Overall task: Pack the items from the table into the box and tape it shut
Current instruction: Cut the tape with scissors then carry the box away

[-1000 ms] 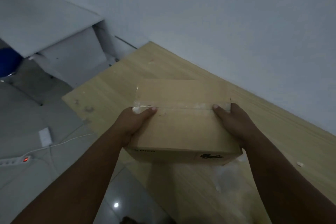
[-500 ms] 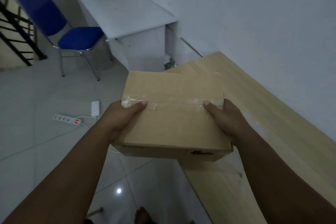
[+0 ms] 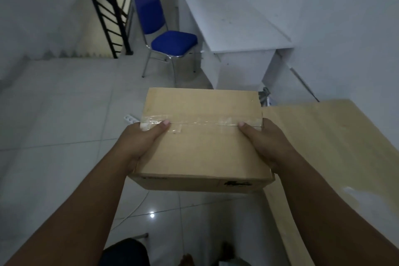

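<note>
Hands on both sides, as my feed shows it: the left hand (image 3: 140,142) grips the left edge of the box (image 3: 203,151) and the right hand (image 3: 266,143) grips the right edge. Each thumb lies on top, and I cannot see the other fingers, which are hidden under the box. I see the flaps closed, with a strip of clear tape (image 3: 200,122) running along the seam from thumb to thumb. The box is held in the air above the tiled floor (image 3: 54,114), just beside the near corner of the wooden table (image 3: 336,149). Farther off I make out a power strip (image 3: 129,118), a blue chair (image 3: 172,43), a white desk (image 3: 233,24) and a black railing (image 3: 105,13).
</note>
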`<act>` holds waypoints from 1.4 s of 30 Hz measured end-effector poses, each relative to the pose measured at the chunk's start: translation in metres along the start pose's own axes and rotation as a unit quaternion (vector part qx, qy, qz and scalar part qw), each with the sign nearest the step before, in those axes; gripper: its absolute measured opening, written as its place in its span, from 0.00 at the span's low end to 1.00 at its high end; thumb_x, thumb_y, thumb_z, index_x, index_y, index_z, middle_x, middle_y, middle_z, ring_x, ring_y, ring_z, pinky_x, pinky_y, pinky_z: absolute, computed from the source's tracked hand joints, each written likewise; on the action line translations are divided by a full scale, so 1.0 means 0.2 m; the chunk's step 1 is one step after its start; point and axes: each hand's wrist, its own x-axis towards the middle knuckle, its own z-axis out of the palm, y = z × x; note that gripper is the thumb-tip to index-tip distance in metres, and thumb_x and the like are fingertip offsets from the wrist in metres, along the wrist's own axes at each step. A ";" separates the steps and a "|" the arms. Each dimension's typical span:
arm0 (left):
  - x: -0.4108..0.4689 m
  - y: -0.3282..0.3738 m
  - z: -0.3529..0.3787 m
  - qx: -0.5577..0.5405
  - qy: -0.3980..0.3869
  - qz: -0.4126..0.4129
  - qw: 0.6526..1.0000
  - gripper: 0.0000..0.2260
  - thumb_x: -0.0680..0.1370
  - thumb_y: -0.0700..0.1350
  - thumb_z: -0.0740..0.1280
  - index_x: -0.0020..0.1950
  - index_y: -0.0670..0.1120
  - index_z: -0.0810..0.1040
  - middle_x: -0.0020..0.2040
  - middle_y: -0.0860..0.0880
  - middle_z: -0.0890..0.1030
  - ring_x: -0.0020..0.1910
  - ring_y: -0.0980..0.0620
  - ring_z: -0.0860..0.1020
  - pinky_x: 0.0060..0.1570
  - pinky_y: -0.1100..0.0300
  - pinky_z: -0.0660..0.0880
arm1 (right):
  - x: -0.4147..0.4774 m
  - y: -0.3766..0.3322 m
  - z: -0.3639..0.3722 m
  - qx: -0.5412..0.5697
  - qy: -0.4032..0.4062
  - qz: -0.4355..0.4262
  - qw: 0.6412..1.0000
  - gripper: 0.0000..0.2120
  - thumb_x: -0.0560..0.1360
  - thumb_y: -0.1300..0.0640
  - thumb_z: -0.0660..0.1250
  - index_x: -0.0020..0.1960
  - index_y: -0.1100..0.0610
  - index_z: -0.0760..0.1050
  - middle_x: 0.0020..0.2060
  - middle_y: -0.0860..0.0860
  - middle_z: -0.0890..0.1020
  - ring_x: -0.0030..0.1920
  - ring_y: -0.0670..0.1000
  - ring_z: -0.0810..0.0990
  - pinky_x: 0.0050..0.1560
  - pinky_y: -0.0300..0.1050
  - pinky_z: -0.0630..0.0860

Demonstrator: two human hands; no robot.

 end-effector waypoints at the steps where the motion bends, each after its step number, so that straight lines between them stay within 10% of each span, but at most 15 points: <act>1: 0.02 -0.02 -0.05 -0.007 0.016 -0.006 1.000 0.17 0.72 0.60 0.76 0.51 0.49 0.85 0.44 0.50 0.88 0.44 0.48 0.86 0.43 0.56 0.80 | 0.02 -0.04 0.05 -0.005 -0.013 -0.005 1.000 0.18 0.76 0.40 0.70 0.61 0.47 0.74 0.51 0.42 0.80 0.49 0.42 0.78 0.40 0.40 0.72; 16: 0.33 -0.06 -0.63 -0.062 0.187 -0.054 0.979 0.16 0.72 0.61 0.75 0.48 0.50 0.82 0.45 0.50 0.86 0.43 0.49 0.84 0.37 0.58 0.77 | 0.62 -0.50 0.87 -0.054 -0.197 -0.068 0.977 0.24 0.73 0.37 0.72 0.64 0.48 0.77 0.56 0.48 0.83 0.54 0.53 0.83 0.56 0.58 0.80; 24: 0.63 0.03 -0.85 -0.103 0.280 -0.076 0.951 0.15 0.72 0.60 0.76 0.49 0.50 0.83 0.46 0.51 0.86 0.43 0.50 0.84 0.38 0.58 0.77 | 1.06 -0.81 1.28 -0.076 -0.290 -0.102 0.949 0.21 0.76 0.41 0.70 0.65 0.49 0.75 0.55 0.47 0.81 0.51 0.48 0.79 0.40 0.43 0.72; 33: 0.82 0.02 -1.19 -0.135 0.359 -0.101 0.918 0.19 0.71 0.62 0.76 0.52 0.50 0.84 0.48 0.49 0.87 0.47 0.47 0.85 0.46 0.53 0.80 | 1.31 -1.12 1.79 -0.101 -0.371 -0.140 0.912 0.10 0.76 0.43 0.72 0.53 0.44 0.75 0.47 0.41 0.79 0.45 0.42 0.77 0.38 0.40 0.70; 42: 0.97 -0.05 -1.76 -0.165 0.412 -0.101 0.890 0.20 0.69 0.62 0.78 0.53 0.49 0.85 0.48 0.50 0.87 0.48 0.47 0.85 0.52 0.49 0.81 | 1.31 -1.43 2.46 -0.106 -0.412 -0.156 0.892 0.21 0.72 0.40 0.75 0.61 0.49 0.79 0.53 0.46 0.84 0.50 0.50 0.83 0.47 0.47 0.79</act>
